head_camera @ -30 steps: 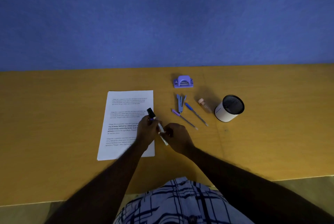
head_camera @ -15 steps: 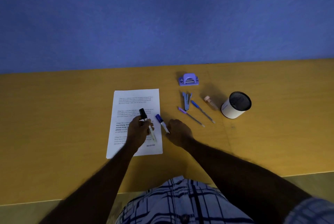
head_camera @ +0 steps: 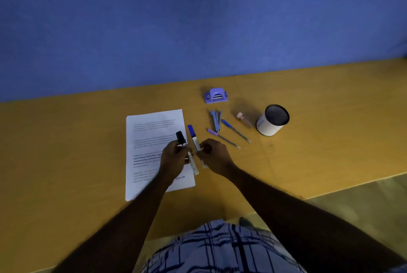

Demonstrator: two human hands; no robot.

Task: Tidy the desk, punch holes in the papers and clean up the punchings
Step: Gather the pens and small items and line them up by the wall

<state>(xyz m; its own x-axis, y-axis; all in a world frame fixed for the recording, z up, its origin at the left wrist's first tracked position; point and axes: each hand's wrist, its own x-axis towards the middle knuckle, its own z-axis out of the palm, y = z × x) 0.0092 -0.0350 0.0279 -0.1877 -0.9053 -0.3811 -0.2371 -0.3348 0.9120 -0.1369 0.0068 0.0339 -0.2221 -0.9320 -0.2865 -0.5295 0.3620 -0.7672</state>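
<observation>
A printed paper sheet (head_camera: 154, 131) lies on the yellow desk (head_camera: 66, 151). My left hand (head_camera: 174, 160) is over the sheet's right side and grips a black-capped marker (head_camera: 181, 137), cap pointing away from me. My right hand (head_camera: 214, 156) grips a blue-capped marker (head_camera: 193, 137) by its lower end, just right of the sheet. The two markers are side by side and close together. The purple hole punch (head_camera: 216, 95) stands farther back on the desk.
Right of the sheet lie a blue staple remover (head_camera: 215, 119), a purple pen (head_camera: 222, 138) and a blue pen (head_camera: 235, 130). A small pink-capped bottle (head_camera: 243, 118) and a white pen cup (head_camera: 273, 119) stand farther right. A blue wall rises behind the desk.
My right hand has closed on the blue-capped marker, which lay on the desk half a second ago. Both hands have drawn closer together, and the view has tilted.
</observation>
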